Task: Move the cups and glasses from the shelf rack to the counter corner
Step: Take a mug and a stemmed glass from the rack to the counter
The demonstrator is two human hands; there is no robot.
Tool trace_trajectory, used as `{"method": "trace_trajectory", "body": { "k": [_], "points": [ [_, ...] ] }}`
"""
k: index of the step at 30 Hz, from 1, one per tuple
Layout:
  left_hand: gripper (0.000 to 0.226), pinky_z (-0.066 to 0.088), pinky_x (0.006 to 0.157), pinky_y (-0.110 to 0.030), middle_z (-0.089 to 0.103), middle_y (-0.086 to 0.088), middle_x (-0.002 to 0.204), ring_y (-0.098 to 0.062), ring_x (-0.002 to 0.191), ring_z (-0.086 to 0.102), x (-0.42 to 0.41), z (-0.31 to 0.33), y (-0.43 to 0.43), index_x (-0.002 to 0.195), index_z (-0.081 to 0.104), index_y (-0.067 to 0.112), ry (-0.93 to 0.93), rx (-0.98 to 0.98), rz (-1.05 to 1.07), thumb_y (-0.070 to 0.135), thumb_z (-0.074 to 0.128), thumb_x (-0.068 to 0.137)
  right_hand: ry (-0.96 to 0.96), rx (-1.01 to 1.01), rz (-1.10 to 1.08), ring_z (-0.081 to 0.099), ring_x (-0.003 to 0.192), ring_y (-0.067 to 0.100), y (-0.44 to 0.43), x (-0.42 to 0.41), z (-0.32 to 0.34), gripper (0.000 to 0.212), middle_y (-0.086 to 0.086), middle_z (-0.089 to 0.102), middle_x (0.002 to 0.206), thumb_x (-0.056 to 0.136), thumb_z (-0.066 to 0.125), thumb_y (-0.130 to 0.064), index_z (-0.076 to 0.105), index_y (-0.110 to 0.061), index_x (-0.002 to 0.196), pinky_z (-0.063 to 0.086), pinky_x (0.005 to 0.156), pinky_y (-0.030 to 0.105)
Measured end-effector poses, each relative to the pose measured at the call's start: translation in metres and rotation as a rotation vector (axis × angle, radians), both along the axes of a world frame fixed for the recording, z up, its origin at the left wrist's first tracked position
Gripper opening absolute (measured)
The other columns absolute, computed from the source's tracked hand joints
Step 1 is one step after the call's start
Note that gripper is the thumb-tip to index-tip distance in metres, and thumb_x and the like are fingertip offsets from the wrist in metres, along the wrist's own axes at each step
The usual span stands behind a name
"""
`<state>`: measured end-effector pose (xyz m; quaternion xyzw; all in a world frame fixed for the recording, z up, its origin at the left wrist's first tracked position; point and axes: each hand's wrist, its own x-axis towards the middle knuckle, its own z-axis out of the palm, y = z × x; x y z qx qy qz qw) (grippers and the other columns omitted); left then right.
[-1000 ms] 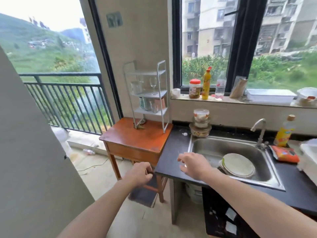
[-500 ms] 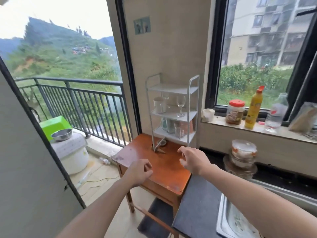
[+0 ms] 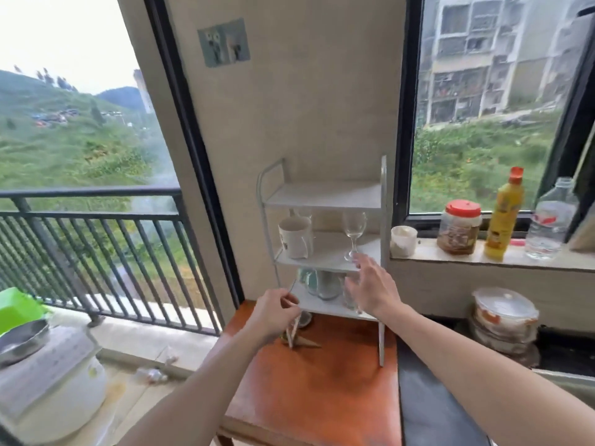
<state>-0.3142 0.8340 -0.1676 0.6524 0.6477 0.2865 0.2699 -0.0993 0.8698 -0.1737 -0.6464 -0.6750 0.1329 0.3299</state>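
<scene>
While both bare arms reach forward: white three-tier metal shelf rack (image 3: 325,201) upright on the orange-brown wooden surface (image 3: 325,384), against the beige wall between balcony door and window.

Top tier bare. Middle tier: white ceramic mug (image 3: 294,237) at left, clear stemmed wine glass (image 3: 354,233) at right, well apart, both upright. Bottom tier: pale green cup (image 3: 326,284) and clear tumblers beside it, partly hidden behind the hand; exact count not readable.

Right hand (image 3: 370,291) raised in front of the rack's right side, fingers (image 3: 362,263) spread apart, tips just below the wine glass foot at the middle tier's front edge; contact with the glass not discernible through motion blur. Nothing gripped.

Left hand (image 3: 273,313) lower, near the rack's front left leg, fingers curled loosely together; whether pinching the leg or merely in front of it cannot be told.

Dark grey counter surface (image 3: 428,407) adjoining the wooden one at right. On the window sill: small white cup (image 3: 403,241), red-lidded plastic jar (image 3: 459,226), yellow squeeze bottle (image 3: 505,217), clear water bottle (image 3: 552,220). Below the sill, stacked lidded bowls (image 3: 504,320). White rice cooker (image 3: 48,384) on the balcony floor at far left.
</scene>
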Motion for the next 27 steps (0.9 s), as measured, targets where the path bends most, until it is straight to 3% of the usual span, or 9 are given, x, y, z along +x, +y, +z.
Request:
{"method": "trace_trajectory", "body": {
  "k": [4, 8, 10, 13, 17, 19, 22, 25, 27],
  "points": [
    [0.015, 0.049, 0.074, -0.027, 0.066, -0.003, 0.085, -0.016, 0.081, 0.060, -0.005, 0.019, 0.069, 0.098, 0.067, 0.010, -0.139, 0.007, -0.016, 0.018, 0.066, 0.084, 0.204, -0.009, -0.150, 0.056, 0.113, 0.031, 0.041, -0.020, 0.001, 0.051, 0.009, 0.052, 0.134, 0.090, 0.059, -0.026, 0.040, -0.017, 0.137, 0.042, 0.087, 0.035],
    [0.022, 0.045, 0.079, -0.028, 0.063, 0.001, 0.095, -0.015, 0.089, 0.058, 0.008, 0.019, 0.117, 0.108, 0.060, 0.016, -0.289, 0.013, 0.012, 0.021, 0.063, 0.087, 0.360, -0.014, -0.227, 0.044, 0.132, 0.027, 0.075, -0.027, -0.002, 0.071, 0.008, 0.039, 0.149, 0.090, 0.062, -0.022, 0.024, -0.018, 0.150, 0.035, 0.106, 0.037],
    [0.021, 0.042, 0.080, -0.028, 0.061, 0.008, 0.093, -0.012, 0.088, 0.057, 0.017, 0.017, 0.134, 0.106, 0.056, 0.021, -0.377, 0.004, 0.024, 0.025, 0.064, 0.087, 0.452, 0.012, -0.253, 0.042, 0.134, 0.025, 0.093, -0.028, -0.006, 0.078, 0.009, 0.039, 0.151, 0.089, 0.064, -0.021, 0.019, -0.014, 0.153, 0.034, 0.107, 0.034],
    [0.019, 0.042, 0.080, -0.031, 0.062, 0.005, 0.089, -0.017, 0.087, 0.057, 0.030, 0.014, 0.149, 0.104, 0.060, 0.017, -0.529, -0.035, 0.081, 0.026, 0.061, 0.087, 0.643, 0.062, -0.288, 0.053, 0.121, 0.020, 0.118, -0.025, -0.010, 0.082, 0.007, 0.052, 0.138, 0.087, 0.066, -0.020, 0.017, -0.019, 0.153, 0.044, 0.097, 0.033],
    [0.010, 0.040, 0.070, -0.031, 0.066, -0.006, 0.085, -0.017, 0.076, 0.054, 0.040, 0.014, 0.160, 0.084, 0.064, 0.017, -0.729, -0.095, 0.120, 0.019, 0.056, 0.089, 0.797, 0.111, -0.280, 0.063, 0.097, 0.018, 0.147, -0.018, -0.013, 0.087, -0.002, 0.061, 0.111, 0.084, 0.074, -0.026, 0.022, -0.020, 0.152, 0.050, 0.080, 0.030],
    [0.011, 0.040, 0.074, -0.033, 0.073, -0.007, 0.085, -0.014, 0.079, 0.057, 0.041, 0.015, 0.165, 0.086, 0.064, 0.018, -0.798, -0.119, 0.116, 0.019, 0.055, 0.092, 0.839, 0.128, -0.259, 0.065, 0.088, 0.015, 0.157, -0.015, -0.016, 0.086, -0.004, 0.065, 0.100, 0.082, 0.076, -0.028, 0.025, -0.016, 0.150, 0.053, 0.078, 0.030],
    [0.015, 0.039, 0.077, -0.034, 0.073, -0.007, 0.078, -0.018, 0.081, 0.057, 0.039, 0.011, 0.170, 0.086, 0.064, 0.014, -0.809, -0.129, 0.122, 0.020, 0.052, 0.094, 0.812, 0.151, -0.247, 0.063, 0.082, 0.004, 0.162, -0.012, -0.015, 0.070, -0.009, 0.065, 0.092, 0.079, 0.079, -0.032, 0.041, -0.020, 0.137, 0.049, 0.070, 0.019],
    [0.018, 0.039, 0.074, -0.035, 0.065, -0.005, 0.069, -0.020, 0.080, 0.055, 0.030, 0.007, 0.173, 0.089, 0.063, 0.012, -0.780, -0.127, 0.145, 0.022, 0.049, 0.094, 0.865, 0.128, -0.190, 0.070, 0.087, 0.021, 0.163, -0.010, -0.012, 0.050, 0.002, 0.068, 0.093, 0.079, 0.079, -0.029, 0.046, -0.030, 0.115, 0.056, 0.078, 0.036],
    [0.020, 0.042, 0.074, -0.035, 0.061, -0.005, 0.068, -0.020, 0.077, 0.055, 0.022, 0.007, 0.173, 0.088, 0.064, 0.011, -0.761, -0.131, 0.165, 0.023, 0.048, 0.094, 0.899, 0.068, -0.153, 0.071, 0.089, 0.024, 0.158, -0.011, -0.007, 0.051, 0.008, 0.070, 0.096, 0.079, 0.079, -0.027, 0.047, -0.030, 0.118, 0.058, 0.077, 0.043]
  ]
}}
